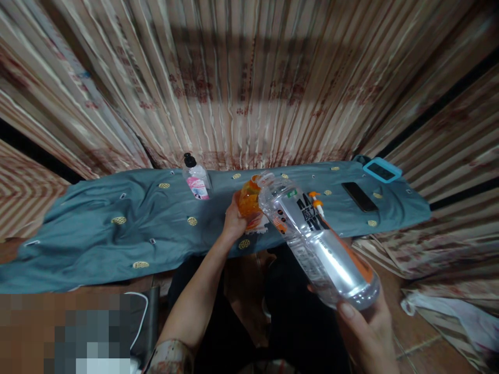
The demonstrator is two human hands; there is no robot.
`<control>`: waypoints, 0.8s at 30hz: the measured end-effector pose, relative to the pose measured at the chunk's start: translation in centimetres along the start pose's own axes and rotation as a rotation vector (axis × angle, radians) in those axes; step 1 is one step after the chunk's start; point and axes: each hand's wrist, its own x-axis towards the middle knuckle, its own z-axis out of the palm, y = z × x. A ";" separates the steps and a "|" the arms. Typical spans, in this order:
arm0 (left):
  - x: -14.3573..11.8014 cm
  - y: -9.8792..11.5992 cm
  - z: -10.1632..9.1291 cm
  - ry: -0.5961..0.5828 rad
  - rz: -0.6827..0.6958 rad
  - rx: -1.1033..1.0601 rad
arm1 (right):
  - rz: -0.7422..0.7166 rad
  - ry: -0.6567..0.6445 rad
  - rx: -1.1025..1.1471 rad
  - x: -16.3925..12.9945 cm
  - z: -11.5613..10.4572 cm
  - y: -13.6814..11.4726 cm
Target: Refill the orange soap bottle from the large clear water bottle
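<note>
The right hand (pixel 364 324) grips the base of a large clear plastic bottle (pixel 315 241), tilted so its mouth meets the small orange bottle (pixel 249 200) that the left hand (pixel 234 223) holds, fingers closed around it, above the bench (pixel 97 234) draped in blue-grey cloth. To pour well, I judge, the big bottle's mouth should stay right over the small opening, and the tilt should rise slowly so the flow stays thin. An orange pump head (pixel 316 201) lies just behind the bottles on the cloth, with a pink-labelled bottle (pixel 197 179) further left.

The clear bottle (pixel 317 244) bears large dark characters, possibly "魔力", too blurred to confirm.
</note>
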 end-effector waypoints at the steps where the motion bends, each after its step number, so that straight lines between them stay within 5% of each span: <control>1: 0.0 0.0 0.0 0.001 0.000 -0.008 | 0.000 0.001 0.007 0.0 0.1 -0.1; 24: 0.0 0.3 -0.1 0.003 -0.010 0.021 | -0.002 -0.031 0.012 0.3 0.2 -0.7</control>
